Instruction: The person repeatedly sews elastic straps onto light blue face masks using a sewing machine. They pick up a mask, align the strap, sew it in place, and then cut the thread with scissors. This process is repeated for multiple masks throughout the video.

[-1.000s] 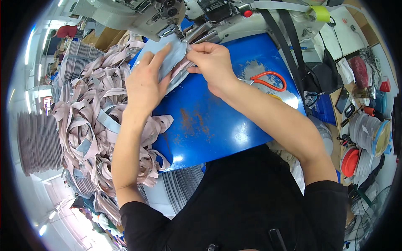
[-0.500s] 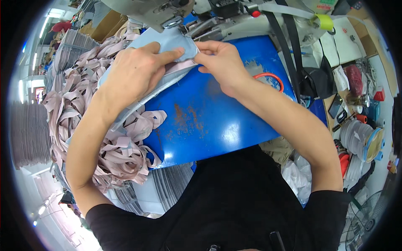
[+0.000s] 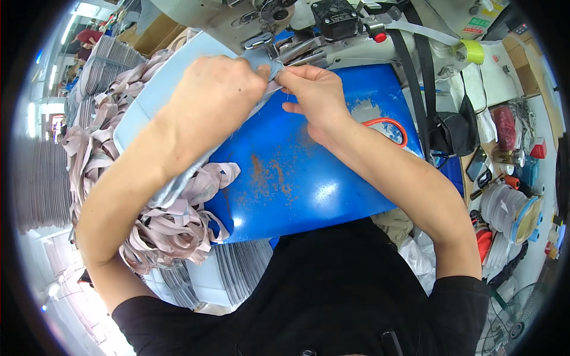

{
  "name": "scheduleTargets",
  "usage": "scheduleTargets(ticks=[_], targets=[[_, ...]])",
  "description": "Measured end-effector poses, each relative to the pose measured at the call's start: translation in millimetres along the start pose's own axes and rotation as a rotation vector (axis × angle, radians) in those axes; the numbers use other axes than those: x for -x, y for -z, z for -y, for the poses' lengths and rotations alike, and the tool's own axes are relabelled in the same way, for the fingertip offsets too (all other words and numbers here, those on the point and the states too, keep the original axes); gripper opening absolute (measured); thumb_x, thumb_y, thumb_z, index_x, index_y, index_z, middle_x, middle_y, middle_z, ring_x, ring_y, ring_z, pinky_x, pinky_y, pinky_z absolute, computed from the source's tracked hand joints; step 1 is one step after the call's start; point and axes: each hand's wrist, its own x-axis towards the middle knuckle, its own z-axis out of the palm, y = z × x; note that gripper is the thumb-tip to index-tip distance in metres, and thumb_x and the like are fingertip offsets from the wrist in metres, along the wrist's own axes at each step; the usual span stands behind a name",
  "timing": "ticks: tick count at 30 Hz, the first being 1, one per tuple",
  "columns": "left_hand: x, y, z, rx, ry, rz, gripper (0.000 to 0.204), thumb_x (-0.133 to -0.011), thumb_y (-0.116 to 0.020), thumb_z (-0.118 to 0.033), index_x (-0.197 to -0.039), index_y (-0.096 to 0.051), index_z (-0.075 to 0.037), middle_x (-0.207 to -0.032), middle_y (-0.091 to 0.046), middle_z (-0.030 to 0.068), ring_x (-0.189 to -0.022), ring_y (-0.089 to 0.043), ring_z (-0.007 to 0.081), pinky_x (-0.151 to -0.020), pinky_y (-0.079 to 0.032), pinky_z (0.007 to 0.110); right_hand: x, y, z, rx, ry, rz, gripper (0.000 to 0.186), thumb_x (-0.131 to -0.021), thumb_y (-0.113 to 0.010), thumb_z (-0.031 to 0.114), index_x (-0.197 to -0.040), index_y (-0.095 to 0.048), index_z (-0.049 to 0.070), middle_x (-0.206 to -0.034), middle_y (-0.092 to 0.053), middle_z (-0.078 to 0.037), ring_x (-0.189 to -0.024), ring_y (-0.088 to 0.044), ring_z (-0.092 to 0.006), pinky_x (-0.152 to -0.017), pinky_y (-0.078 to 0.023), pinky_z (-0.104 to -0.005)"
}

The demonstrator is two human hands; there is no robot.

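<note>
A light blue fabric panel [image 3: 148, 98] lies under the needle area of a sewing machine [image 3: 267, 41], its far corner bunched up there. My left hand [image 3: 217, 95] is closed on the fabric, thumb and fingers pinching the gathered corner just in front of the machine's foot. Opposite it, my right hand [image 3: 314, 92] pinches the edge of the same corner between thumb and forefinger, its other fingers curled. A thin thread hangs below the right fingertips. Part of the panel is hidden under my left hand and forearm.
The blue worktable [image 3: 285, 172] has worn patches. Orange-handled scissors [image 3: 395, 124] lie beside my right forearm. A heap of pinkish strips [image 3: 172, 231] spreads along the left edge. Stacked grey panels [image 3: 237, 267] stand below. Black straps [image 3: 424, 89] hang at right, near thread spools [image 3: 504, 207].
My left hand has gone from lying on the fabric with its forefinger extended to gripping the bunched corner. The panel has turned and folded up there; the right hand stays at its edge.
</note>
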Motion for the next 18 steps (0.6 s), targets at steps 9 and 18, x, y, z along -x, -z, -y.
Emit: scheduleTargets(ticks=[9, 18], targets=[[-10, -15, -38, 0.001, 0.155, -0.075, 0.023, -0.094, -0.061, -0.008, -0.106, -0.070, 0.010, -0.075, -0.073, 0.0141, -0.067, -0.075, 0.0264, -0.057, -0.059, 0.037, 5, 0, -1, -0.110, 0.028, 0.040, 0.024, -0.091, -0.081, 0.019, -0.106, -0.077, 0.001, -0.094, -0.077, -0.005, -0.083, -0.071, -0.0112, -0.065, -0.054, -0.0290], [-31, -38, -69, 0.246, 0.487, -0.156, 0.011, -0.088, -0.062, -0.008, -0.094, -0.056, 0.000, -0.070, -0.068, 0.0183, -0.063, -0.071, 0.0403, -0.058, -0.056, 0.049, 4, 13, -12, -0.180, 0.111, 0.117, 0.027, -0.097, -0.075, 0.015, -0.114, -0.075, -0.006, -0.100, -0.077, -0.009, -0.082, -0.069, -0.0118, -0.072, -0.056, -0.0289]])
